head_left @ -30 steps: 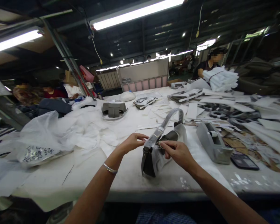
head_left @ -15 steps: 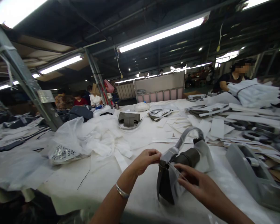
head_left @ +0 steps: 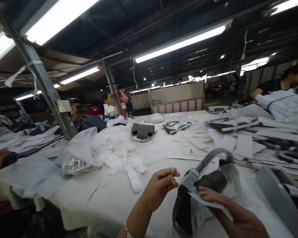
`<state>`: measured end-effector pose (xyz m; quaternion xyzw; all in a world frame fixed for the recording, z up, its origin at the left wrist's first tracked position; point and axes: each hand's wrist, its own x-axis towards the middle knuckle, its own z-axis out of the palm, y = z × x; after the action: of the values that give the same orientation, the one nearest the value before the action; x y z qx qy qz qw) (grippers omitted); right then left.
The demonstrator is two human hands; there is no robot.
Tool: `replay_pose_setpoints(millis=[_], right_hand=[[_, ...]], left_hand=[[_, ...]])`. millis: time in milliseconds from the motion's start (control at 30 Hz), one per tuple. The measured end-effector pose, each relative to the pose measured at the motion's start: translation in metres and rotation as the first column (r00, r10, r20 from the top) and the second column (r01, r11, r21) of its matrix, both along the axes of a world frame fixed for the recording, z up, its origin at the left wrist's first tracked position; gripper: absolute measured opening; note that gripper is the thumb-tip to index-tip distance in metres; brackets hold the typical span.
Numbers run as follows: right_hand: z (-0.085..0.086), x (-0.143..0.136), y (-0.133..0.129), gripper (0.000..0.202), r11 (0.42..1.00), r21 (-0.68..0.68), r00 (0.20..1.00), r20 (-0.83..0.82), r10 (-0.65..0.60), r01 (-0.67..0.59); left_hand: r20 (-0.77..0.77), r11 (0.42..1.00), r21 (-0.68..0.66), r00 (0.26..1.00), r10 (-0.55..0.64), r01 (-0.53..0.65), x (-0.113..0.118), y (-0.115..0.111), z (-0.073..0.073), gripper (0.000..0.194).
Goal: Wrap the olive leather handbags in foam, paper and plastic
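A dark olive handbag with a wrapped handle and filmy wrapping around its side stands on the white table near its front edge. Just left of the bag's top, my left hand is raised, pinching a thin pale strand between thumb and fingers. My right hand lies against the bag's right side, its fingers fairly straight over a flap of white wrapping. The palm side of the right hand is hidden.
Behind are another olive bag, a marked plastic bag and white sheets. A grey tape dispenser stands right. One person is at the right, and another person's hand shows at the far left.
My left hand has come away from the bag's top with a strand in its fingers. My right hand has flattened against the wrapping. The view has shifted, and the right-hand person leans lower.
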<state>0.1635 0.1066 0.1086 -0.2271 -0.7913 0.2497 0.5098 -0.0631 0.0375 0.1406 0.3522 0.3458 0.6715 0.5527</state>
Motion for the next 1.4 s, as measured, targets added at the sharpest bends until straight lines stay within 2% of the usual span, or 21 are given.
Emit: replay_pose_setpoints(millis=[67,133,200,333,400,467,567,700,767,867,933,967,1033,1100,1167,1233,1267,1300,1333,1367,1400], right_hand=[[0.009,-0.011,-0.002,0.018,0.995,-0.078,0.998,-0.010,0.066,-0.067],[0.013,-0.022,0.000,0.018,0.991,-0.107,0.996,0.023,0.082,-0.079],[0.014,-0.031,0.003,0.019,0.997,-0.066,0.998,0.036,0.053,-0.050],[0.019,-0.042,0.006,0.022,0.999,0.010,0.994,0.104,0.029,-0.030],[0.026,-0.044,0.005,0.022,0.997,0.042,0.986,0.159,0.052,-0.059],[0.034,-0.045,0.002,0.024,0.992,0.075,0.974,0.208,0.087,-0.105],[0.043,-0.043,-0.001,0.031,0.979,0.097,0.958,0.244,0.149,-0.177],[0.035,-0.034,0.002,0.038,0.989,0.102,0.976,0.203,0.083,-0.106],[0.024,-0.030,0.006,0.041,0.994,0.100,0.973,0.229,0.023,-0.047],[0.007,-0.028,0.014,0.044,0.989,0.144,0.955,0.294,-0.031,-0.012],[-0.001,-0.031,0.020,0.044,0.983,0.185,0.940,0.336,-0.052,-0.012],[-0.005,-0.033,0.023,0.043,0.980,0.200,0.933,0.355,-0.062,-0.011],[-0.010,-0.037,0.028,0.040,0.975,0.222,0.927,0.367,-0.077,-0.007],[-0.013,-0.039,0.032,0.038,0.973,0.229,0.934,0.350,-0.068,-0.015],[-0.015,-0.036,0.032,0.037,0.975,0.219,0.953,0.300,-0.039,-0.029],[-0.017,-0.027,0.027,0.036,0.981,0.191,0.977,0.214,-0.021,-0.021],[-0.018,-0.021,0.024,0.034,0.985,0.175,0.987,0.158,-0.028,0.000],[-0.021,-0.014,0.019,0.032,0.988,0.154,0.993,0.103,-0.048,0.032],[-0.024,-0.006,0.015,0.029,0.990,0.125,0.995,0.057,-0.079,0.071],[-0.029,0.003,0.011,0.026,0.990,0.084,0.993,0.025,-0.115,0.112],[-0.035,0.010,0.008,0.024,0.989,0.028,0.989,0.012,-0.148,0.147]], left_hand=[[-0.116,0.999,-0.035,0.993,0.002,-0.006,0.004,0.003,-0.001,0.035],[-0.241,0.999,-0.038,0.971,0.012,-0.022,0.007,0.006,0.000,0.038],[-0.324,0.999,0.016,0.945,0.036,-0.033,0.009,0.007,0.003,0.042],[-0.437,0.991,0.131,0.899,0.037,0.023,0.011,0.002,0.016,0.045],[-0.537,0.990,0.142,0.839,0.088,-0.012,0.013,-0.002,0.024,0.042],[-0.659,0.977,0.192,0.726,0.198,-0.092,0.017,-0.006,0.030,0.036],[-0.794,0.938,0.309,0.499,0.346,-0.159,0.024,-0.012,0.036,0.028],[-0.844,0.874,0.416,0.252,0.474,-0.250,0.025,-0.026,0.038,0.028],[-0.819,0.807,0.515,0.113,0.563,-0.291,0.023,-0.039,0.043,0.031],[-0.693,0.648,0.708,-0.096,0.715,-0.280,0.025,-0.061,0.055,0.041],[-0.618,0.581,0.782,-0.160,0.770,-0.223,0.034,-0.074,0.060,0.048],[-0.614,0.593,0.788,-0.146,0.775,-0.165,0.042,-0.079,0.059,0.050],[-0.712,0.714,0.699,-0.040,0.701,0.053,0.060,-0.083,0.047,0.050],[-0.890,0.837,0.445,0.049,0.454,0.319,0.078,-0.081,0.026,0.042],[-0.986,0.889,0.163,0.094,0.135,0.429,0.086,-0.078,0.001,0.035],[-0.977,0.915,0.033,0.207,-0.055,0.402,0.083,-0.078,-0.021,0.030],[-0.955,0.932,0.030,0.284,-0.079,0.360,0.077,-0.080,-0.030,0.030],[-0.929,0.956,0.063,0.367,-0.048,0.286,0.070,-0.083,-0.039,0.032],[-0.894,0.981,0.115,0.447,0.033,0.157,0.062,-0.085,-0.047,0.034],[-0.845,0.985,0.170,0.509,0.164,-0.035,0.054,-0.086,-0.055,0.034],[-0.783,0.944,0.196,0.537,0.315,-0.267,0.048,-0.085,-0.064,0.036]])
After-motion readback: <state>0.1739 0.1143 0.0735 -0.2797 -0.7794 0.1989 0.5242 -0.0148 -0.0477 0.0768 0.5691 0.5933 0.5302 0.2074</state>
